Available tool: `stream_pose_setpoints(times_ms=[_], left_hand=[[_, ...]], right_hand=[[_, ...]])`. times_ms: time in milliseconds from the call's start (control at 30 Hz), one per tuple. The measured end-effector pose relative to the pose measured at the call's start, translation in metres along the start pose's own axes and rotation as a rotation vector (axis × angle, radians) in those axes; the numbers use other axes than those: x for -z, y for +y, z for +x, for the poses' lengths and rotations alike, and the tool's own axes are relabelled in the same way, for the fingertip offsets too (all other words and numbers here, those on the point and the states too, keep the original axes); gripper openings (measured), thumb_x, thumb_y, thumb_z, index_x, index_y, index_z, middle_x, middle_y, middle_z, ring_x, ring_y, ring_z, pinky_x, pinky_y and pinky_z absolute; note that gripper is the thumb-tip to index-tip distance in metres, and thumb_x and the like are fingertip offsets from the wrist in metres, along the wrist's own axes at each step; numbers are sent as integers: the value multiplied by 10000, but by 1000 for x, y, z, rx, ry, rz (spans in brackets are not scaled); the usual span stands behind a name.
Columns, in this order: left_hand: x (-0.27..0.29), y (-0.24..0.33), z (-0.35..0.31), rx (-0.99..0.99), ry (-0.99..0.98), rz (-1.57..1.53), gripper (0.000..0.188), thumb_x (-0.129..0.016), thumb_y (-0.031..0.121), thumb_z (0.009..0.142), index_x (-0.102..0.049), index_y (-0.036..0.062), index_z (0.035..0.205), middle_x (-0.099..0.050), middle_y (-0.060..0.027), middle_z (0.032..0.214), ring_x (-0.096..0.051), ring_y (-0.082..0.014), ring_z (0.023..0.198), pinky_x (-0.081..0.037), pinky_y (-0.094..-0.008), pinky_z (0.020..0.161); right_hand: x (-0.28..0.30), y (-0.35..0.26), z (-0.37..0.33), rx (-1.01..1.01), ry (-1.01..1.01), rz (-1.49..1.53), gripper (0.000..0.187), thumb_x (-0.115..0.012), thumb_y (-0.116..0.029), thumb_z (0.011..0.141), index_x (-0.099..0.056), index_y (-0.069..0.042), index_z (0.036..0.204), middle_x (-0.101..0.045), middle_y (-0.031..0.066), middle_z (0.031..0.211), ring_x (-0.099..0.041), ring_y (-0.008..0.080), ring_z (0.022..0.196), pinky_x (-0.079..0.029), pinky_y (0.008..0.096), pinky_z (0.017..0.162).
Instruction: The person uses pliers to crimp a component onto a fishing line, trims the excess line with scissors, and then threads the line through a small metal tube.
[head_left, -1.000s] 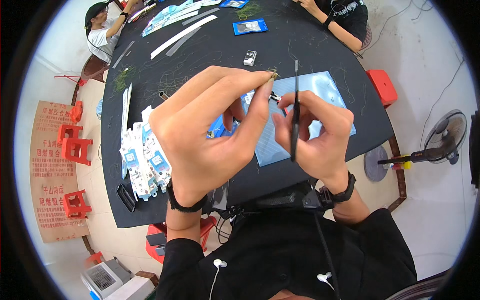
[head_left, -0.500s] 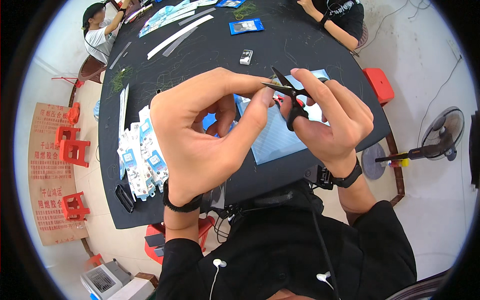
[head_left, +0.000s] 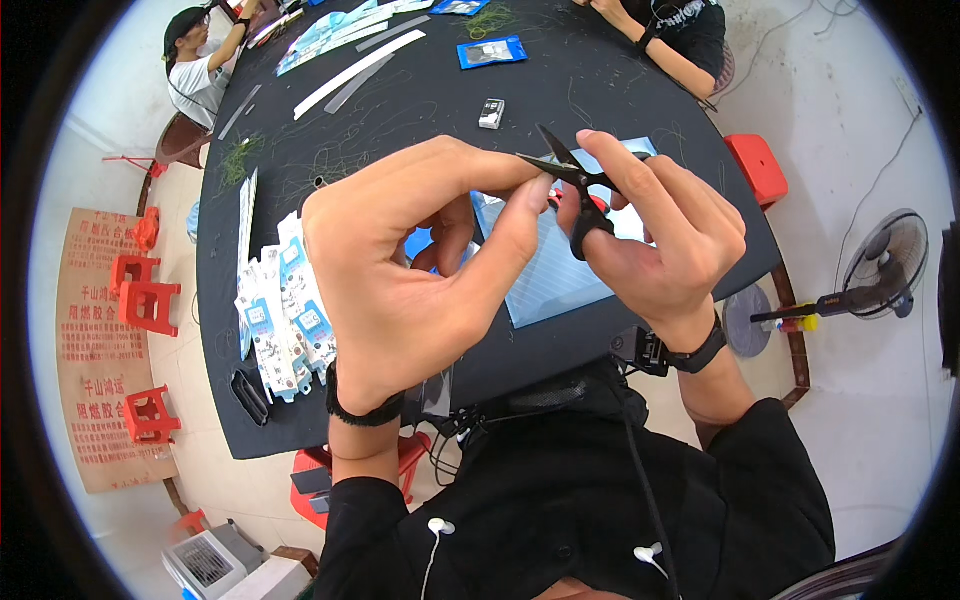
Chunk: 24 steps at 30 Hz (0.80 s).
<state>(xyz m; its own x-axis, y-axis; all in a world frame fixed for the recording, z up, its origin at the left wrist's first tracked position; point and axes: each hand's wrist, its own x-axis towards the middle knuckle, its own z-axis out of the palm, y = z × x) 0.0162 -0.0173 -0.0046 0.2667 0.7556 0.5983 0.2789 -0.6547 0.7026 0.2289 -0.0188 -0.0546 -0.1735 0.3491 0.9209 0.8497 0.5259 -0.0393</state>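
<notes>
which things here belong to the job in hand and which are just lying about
In use, it seems:
- black scissors, open, in the right hand
- left hand, pinched beside the blades

Lying about, probably:
- white-and-blue cards
- small box
- blue packet
- white strip

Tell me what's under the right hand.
Under the right hand lies a light-blue sheet on the black table. Its lower left shows; the hand and scissors cover much of the rest, so anything hidden there cannot be told.
</notes>
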Motion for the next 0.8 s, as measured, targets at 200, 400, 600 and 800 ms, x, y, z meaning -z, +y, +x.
stream_pose_setpoints(times_ms=[200, 400, 600, 800], left_hand=[[0, 3, 1, -31, 3, 37, 69, -765, -43, 896, -797, -23, 953, -766, -45, 844, -457, -4, 571, -294, -187, 523], [-1, 3, 1, -45, 4, 53, 71, -764, -49, 889, -799, -22, 945, -764, -46, 845, -464, -10, 569, -299, -190, 521], [-2, 2, 1, -51, 11, 45, 66, -763, -53, 887, -793, -28, 940, -757, -43, 847, -465, -9, 570, -300, -191, 519], [-4, 2, 0, -50, 14, 77, 72, -764, -56, 881, -793, -19, 936, -747, -37, 839, -464, -11, 566, -298, -191, 516]], right_hand=[[0, -2, -1, -9, 1, -17, 439, -872, -75, 646, -845, -94, 1084, -596, -19, 645, -536, 106, 519, -414, 252, 483], [5, -2, 0, 5, -29, -57, 422, -870, -93, 655, -850, -110, 1076, -562, -33, 628, -503, 108, 505, -394, 259, 479], [4, -1, -1, 7, -15, -38, 438, -855, -80, 643, -851, -114, 1079, -549, -33, 622, -500, 108, 503, -389, 258, 478], [5, -2, -2, -13, -38, -23, 476, -840, -64, 616, -853, -123, 1088, -546, -34, 624, -506, 103, 507, -395, 255, 480]])
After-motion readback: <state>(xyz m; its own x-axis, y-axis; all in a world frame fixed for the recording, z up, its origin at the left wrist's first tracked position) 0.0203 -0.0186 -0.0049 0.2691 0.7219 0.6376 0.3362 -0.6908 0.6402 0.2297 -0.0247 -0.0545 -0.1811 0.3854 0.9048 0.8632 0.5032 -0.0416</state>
